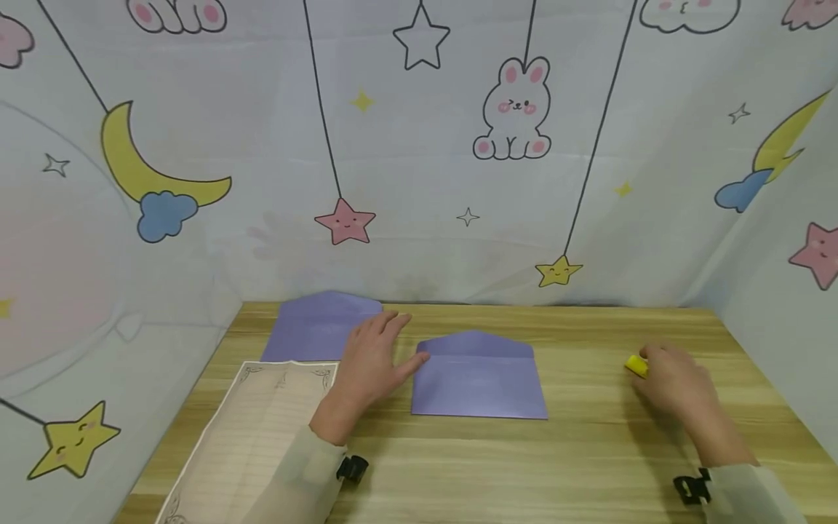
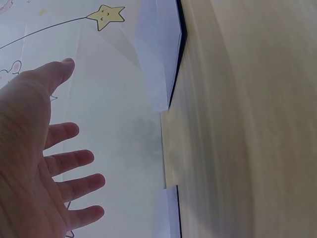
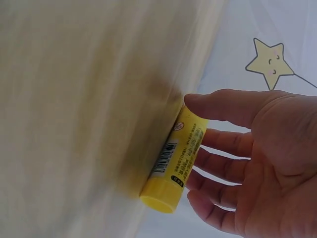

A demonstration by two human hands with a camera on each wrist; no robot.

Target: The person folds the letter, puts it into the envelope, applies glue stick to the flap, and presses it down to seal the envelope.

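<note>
My right hand (image 1: 677, 382) is at the right side of the table, with its thumb and fingers around a yellow glue stick (image 3: 176, 158). In the right wrist view the thumb tip lies on the stick's upper end, the other fingers curl behind it, and it is close along the tabletop. My left hand (image 1: 374, 356) has its fingers spread, with nothing in them. Its thumb tip overlaps the left edge of a purple envelope (image 1: 478, 386) in the head view, whose flap is unfolded away from me. The left wrist view shows that hand raised over the table.
A second purple envelope (image 1: 314, 331) lies at the back left, partly behind the left hand. Lined letter paper (image 1: 242, 429) with an ornate border lies in front of it, partly under the left sleeve. A printed curtain (image 1: 419, 175) hangs behind the wooden table (image 1: 497, 473) and along its sides.
</note>
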